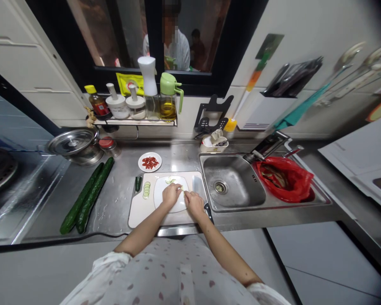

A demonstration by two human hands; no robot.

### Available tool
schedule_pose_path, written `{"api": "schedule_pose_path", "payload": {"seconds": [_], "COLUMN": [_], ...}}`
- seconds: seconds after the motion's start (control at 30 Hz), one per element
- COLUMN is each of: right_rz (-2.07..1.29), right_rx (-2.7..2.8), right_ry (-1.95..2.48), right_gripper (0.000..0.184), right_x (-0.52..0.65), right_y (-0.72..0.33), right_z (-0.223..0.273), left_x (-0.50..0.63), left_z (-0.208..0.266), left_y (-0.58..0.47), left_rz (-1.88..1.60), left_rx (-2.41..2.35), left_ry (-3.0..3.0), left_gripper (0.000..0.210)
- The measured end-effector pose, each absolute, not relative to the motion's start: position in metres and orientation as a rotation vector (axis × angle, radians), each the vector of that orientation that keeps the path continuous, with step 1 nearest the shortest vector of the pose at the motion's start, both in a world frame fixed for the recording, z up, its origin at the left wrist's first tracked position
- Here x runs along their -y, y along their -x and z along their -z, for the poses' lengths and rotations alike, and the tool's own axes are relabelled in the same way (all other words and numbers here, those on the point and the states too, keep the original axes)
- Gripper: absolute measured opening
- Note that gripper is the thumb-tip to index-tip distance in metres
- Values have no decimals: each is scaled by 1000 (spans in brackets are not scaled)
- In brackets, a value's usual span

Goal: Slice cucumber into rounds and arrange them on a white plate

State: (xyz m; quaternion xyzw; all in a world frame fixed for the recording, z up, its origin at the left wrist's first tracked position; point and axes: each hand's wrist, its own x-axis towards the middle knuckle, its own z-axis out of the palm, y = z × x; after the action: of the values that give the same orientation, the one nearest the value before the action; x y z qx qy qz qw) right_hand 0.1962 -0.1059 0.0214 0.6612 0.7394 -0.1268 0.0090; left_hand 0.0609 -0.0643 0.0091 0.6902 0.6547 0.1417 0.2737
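Observation:
A white plate [160, 199] lies on the cutting board [141, 216], with a few thin cucumber slices [170, 180] near its far edge. Over the plate my left hand [171, 196] is closed, its fingertips pinching a pale cucumber slice. My right hand [194, 203] is closed beside it, fingertips almost meeting the left ones; what it pinches is too small to make out. To the left on the board are a row of overlapping cucumber slices [146, 190] and short dark green cucumber pieces [138, 183]. A knife [197, 184] lies along the right side, partly behind my right hand.
Two whole cucumbers [90, 195] lie at left, near a lidded pot [74, 144]. Behind the board stands a small plate [150, 169] of chopped red pieces. The sink [235, 182] and a red plastic bag [292, 182] are at right. Bottles fill a shelf [136, 123].

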Motion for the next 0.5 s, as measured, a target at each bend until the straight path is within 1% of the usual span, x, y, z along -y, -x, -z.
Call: {"api": "schedule_pose_path", "payload": {"seconds": [0.33,0.5], "right_rz": [425,518], "right_rx": [-2345,-2358], "right_ry": [-2106,-2287], "right_gripper": [31,35], "right_x": [106,109], "right_y": [-197,-201], "right_z": [-19,-11], "left_x": [63,62], "left_z": [-3,-5], "left_y": [-60,-59], "left_rz": [-422,-434], "left_rx": [-1752,-1747], "left_ry": [-1871,-1843], "left_gripper": [24,23]}}
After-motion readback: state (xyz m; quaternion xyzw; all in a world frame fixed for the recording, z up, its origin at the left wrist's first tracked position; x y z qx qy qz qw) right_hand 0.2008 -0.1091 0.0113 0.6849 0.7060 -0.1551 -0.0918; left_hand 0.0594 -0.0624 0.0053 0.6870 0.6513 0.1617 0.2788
